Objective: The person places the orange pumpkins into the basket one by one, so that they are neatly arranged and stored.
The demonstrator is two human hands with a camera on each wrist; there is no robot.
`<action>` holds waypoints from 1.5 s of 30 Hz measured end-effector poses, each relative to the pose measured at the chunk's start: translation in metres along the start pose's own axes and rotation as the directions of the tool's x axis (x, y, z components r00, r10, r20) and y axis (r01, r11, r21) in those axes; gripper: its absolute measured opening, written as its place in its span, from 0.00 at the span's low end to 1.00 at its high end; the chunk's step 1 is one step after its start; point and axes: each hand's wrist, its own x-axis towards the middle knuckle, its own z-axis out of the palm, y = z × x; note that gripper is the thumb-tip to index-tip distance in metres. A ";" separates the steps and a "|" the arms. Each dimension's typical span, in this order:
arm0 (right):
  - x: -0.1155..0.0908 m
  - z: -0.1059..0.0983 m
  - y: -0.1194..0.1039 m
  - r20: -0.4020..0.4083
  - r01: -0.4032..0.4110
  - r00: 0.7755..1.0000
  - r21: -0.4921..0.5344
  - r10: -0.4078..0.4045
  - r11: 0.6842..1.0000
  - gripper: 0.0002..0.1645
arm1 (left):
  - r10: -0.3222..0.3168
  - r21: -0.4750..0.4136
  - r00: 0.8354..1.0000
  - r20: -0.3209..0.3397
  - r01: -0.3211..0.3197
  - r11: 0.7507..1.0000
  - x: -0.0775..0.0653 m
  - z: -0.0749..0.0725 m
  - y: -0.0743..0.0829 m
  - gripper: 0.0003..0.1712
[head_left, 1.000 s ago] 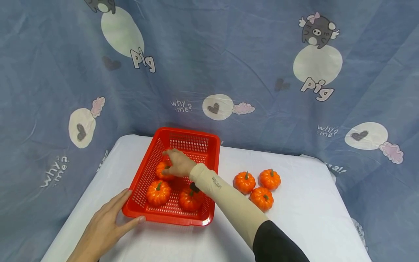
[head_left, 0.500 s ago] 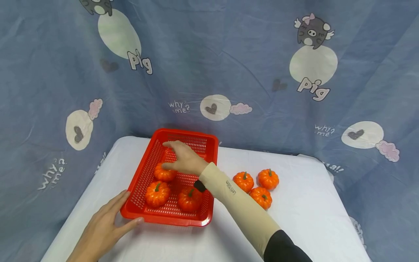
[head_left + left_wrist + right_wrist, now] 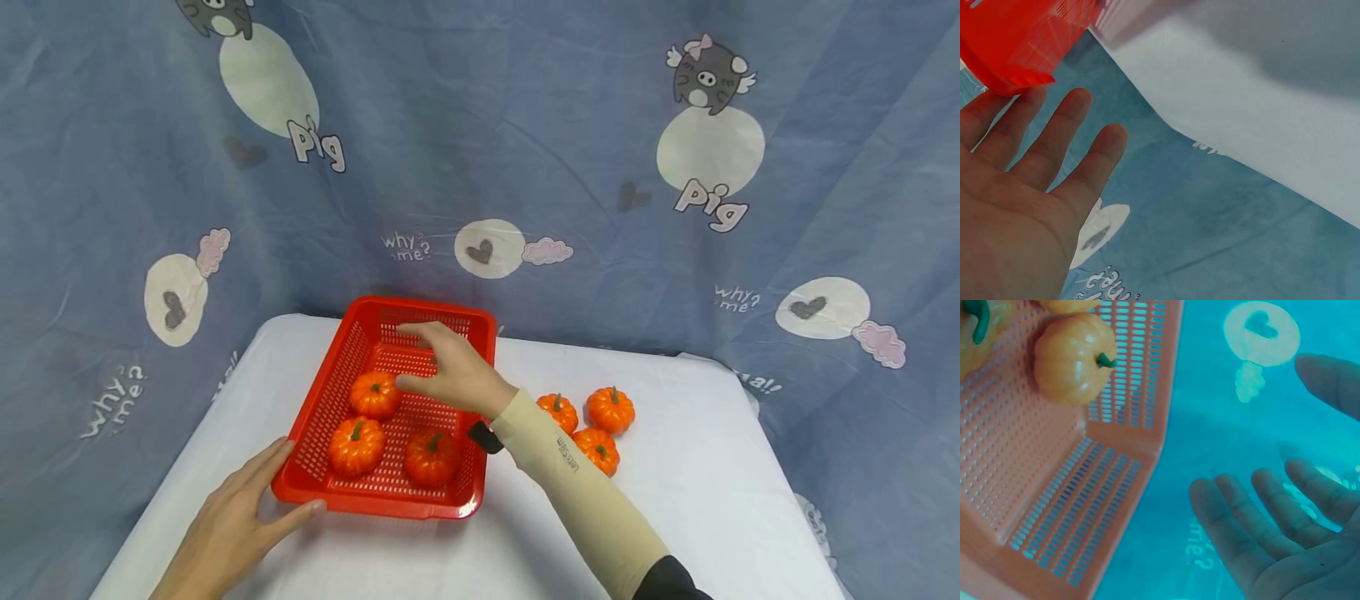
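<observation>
A red perforated plastic basket (image 3: 378, 505) stands on the white table, with three small orange pumpkins inside: one (image 3: 376, 395) at the left, one (image 3: 356, 447) at the near left and one (image 3: 431, 458) at the near right. My left hand (image 3: 228, 525) rests at the basket's near-left corner, thumb and fingers spread; in the left wrist view its fingertips meet the red rim (image 3: 1007, 84). Over the basket's right side hovers my right hand (image 3: 467, 375), fingers parted and holding nothing. The right wrist view shows that hand (image 3: 1291, 537) apart from a pumpkin (image 3: 1072, 359).
Three more orange pumpkins sit close together on the table right of the basket: one (image 3: 611, 410) behind, one (image 3: 597, 451) in front and one (image 3: 557, 408) partly behind my right sleeve (image 3: 577, 492). A blue printed cloth (image 3: 420, 150) hangs around the table.
My right hand has drawn back from the left pumpkin, moving to the right and uncovering it. The left hand keeps its place at the basket corner. The head view has shifted slightly.
</observation>
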 end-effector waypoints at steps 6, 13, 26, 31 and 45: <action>-0.019 -0.008 0.005 -0.068 0.011 0.998 0.051 -0.008 0.999 0.42 | 0.005 -0.002 1.000 -0.007 -0.005 1.000 -0.001 0.000 0.001 0.73; -0.043 -0.023 0.013 -0.135 0.027 0.991 0.030 -0.022 0.999 0.40 | 0.019 -0.011 1.000 -0.018 -0.019 1.000 -0.002 -0.002 0.000 0.71; -0.081 -0.031 0.035 -0.252 0.033 0.968 0.069 -0.014 0.997 0.38 | 0.022 -0.019 1.000 -0.018 -0.022 1.000 -0.004 0.000 -0.003 0.69; -0.094 -0.034 0.048 -0.272 -0.001 0.962 0.078 0.022 0.997 0.36 | 0.022 -0.015 1.000 -0.020 -0.022 1.000 -0.004 0.000 -0.003 0.69; -0.130 -0.053 0.075 -0.340 -0.126 0.927 0.114 0.158 0.985 0.37 | 0.020 -0.016 1.000 -0.010 -0.020 1.000 -0.002 0.001 -0.003 0.69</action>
